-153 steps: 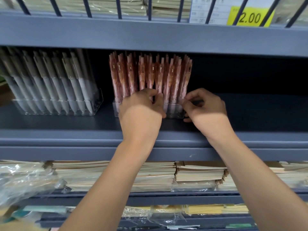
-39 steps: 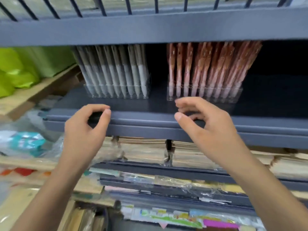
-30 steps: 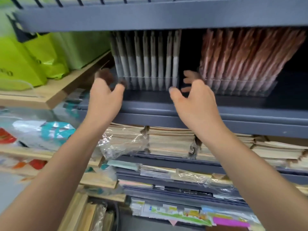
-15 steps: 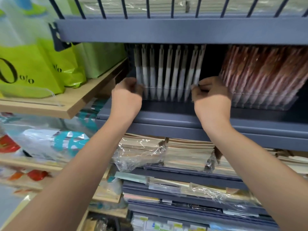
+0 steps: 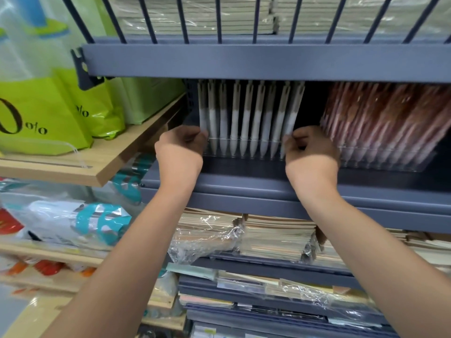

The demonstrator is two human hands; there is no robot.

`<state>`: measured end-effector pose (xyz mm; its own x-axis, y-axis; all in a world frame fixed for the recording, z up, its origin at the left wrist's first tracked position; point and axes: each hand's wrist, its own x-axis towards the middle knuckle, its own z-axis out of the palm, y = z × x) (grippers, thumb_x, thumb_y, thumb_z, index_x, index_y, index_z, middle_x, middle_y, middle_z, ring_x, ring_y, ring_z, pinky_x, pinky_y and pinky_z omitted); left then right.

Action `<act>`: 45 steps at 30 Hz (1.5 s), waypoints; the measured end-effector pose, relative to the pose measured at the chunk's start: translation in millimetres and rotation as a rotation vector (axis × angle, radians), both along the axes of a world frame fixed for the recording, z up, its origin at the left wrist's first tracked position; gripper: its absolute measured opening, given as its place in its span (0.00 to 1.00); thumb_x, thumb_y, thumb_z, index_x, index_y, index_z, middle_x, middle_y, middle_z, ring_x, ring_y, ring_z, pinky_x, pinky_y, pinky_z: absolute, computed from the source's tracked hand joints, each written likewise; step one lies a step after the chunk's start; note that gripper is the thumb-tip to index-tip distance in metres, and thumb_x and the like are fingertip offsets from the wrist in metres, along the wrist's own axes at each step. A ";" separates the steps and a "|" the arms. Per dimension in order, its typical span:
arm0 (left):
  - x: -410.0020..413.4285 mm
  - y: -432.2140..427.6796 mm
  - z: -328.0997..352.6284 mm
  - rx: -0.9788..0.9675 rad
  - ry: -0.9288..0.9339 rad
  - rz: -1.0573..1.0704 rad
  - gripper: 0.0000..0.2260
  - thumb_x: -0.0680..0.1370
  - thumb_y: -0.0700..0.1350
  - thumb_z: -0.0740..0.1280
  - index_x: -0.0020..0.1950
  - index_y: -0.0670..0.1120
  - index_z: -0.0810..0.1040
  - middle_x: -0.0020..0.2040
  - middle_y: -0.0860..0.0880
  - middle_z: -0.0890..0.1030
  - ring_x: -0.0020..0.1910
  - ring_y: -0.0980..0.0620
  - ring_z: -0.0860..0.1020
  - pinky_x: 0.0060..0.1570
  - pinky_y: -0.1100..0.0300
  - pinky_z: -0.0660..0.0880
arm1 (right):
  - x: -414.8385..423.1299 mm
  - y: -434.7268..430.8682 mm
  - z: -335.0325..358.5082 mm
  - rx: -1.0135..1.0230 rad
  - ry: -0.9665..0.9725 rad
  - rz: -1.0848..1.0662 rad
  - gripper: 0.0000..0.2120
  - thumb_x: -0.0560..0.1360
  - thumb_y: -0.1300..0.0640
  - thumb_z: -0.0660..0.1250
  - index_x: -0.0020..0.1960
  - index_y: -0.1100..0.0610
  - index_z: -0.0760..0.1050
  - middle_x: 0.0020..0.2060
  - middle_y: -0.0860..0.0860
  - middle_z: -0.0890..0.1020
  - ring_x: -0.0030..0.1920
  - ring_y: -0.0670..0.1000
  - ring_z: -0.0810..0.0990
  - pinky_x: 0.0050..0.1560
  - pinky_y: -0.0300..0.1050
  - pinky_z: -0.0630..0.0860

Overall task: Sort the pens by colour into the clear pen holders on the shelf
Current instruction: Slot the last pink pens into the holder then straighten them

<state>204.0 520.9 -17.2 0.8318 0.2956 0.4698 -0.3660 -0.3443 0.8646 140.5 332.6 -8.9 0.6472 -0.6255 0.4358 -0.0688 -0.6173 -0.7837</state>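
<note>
A clear pen holder point(image 5: 244, 148) full of upright white pens point(image 5: 253, 118) stands on the grey-blue shelf point(image 5: 244, 186). My left hand point(image 5: 181, 148) grips the holder's left end and my right hand point(image 5: 311, 152) grips its right end, fingers curled around the corners. To the right, a second clear pen holder point(image 5: 390, 162) carries several reddish-pink pens point(image 5: 380, 120), leaning and blurred. The holder's corners are hidden behind my fingers.
A shelf board point(image 5: 244, 62) hangs low over the pens, with a railing above. Stacks of wrapped notebooks point(image 5: 275, 237) fill the shelf below. At left, a wooden shelf point(image 5: 97, 164) carries green bags point(image 5: 48, 113); packaged goods point(image 5: 80, 223) lie under it.
My hands left the pink pens' holder, swept left and closed on the two ends of the white pens' holder. My view turned left with them.
</note>
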 end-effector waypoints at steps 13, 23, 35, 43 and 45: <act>5.0 0.8 -3.2 -0.138 0.071 -0.050 0.10 0.75 0.43 0.75 0.53 0.39 0.86 0.35 0.55 0.79 0.35 0.61 0.78 0.47 0.68 0.74 | -2.1 0.9 -1.7 -0.022 0.015 0.001 0.06 0.78 0.54 0.62 0.52 0.51 0.78 0.37 0.48 0.78 0.40 0.51 0.76 0.40 0.39 0.65; -5.3 3.1 -4.1 0.039 0.034 0.007 0.12 0.77 0.46 0.72 0.57 0.41 0.85 0.47 0.49 0.82 0.45 0.75 0.75 0.46 0.82 0.66 | -4.6 3.3 -1.8 0.005 -0.009 0.010 0.05 0.78 0.53 0.63 0.50 0.51 0.77 0.34 0.47 0.77 0.39 0.52 0.77 0.40 0.40 0.68; -58.5 -63.5 19.0 0.116 -0.074 -0.092 0.05 0.76 0.48 0.71 0.45 0.49 0.85 0.38 0.47 0.86 0.40 0.44 0.83 0.45 0.50 0.80 | -6.5 2.6 -3.8 -0.023 -0.052 0.016 0.05 0.78 0.56 0.64 0.50 0.52 0.78 0.36 0.46 0.78 0.39 0.51 0.78 0.39 0.40 0.69; -46.6 -85.3 12.6 0.151 -0.117 -0.001 0.07 0.76 0.50 0.71 0.45 0.47 0.85 0.39 0.45 0.85 0.42 0.42 0.83 0.42 0.50 0.79 | -8.0 2.9 -3.4 -0.041 -0.069 0.029 0.06 0.76 0.58 0.63 0.49 0.54 0.78 0.40 0.50 0.82 0.43 0.54 0.80 0.42 0.43 0.74; -42.3 -84.4 12.2 0.121 -0.099 0.029 0.08 0.76 0.51 0.71 0.45 0.47 0.84 0.39 0.46 0.85 0.41 0.43 0.83 0.42 0.50 0.80 | -8.1 3.4 -3.8 -0.045 -0.068 0.030 0.06 0.77 0.59 0.62 0.49 0.54 0.78 0.39 0.49 0.80 0.43 0.53 0.80 0.40 0.41 0.71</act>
<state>161.7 436.6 -5.0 0.7714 0.2546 0.5832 -0.4362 -0.4557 0.7759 132.4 336.1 -12.7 0.6334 -0.5848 0.5068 0.0026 -0.6533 -0.7571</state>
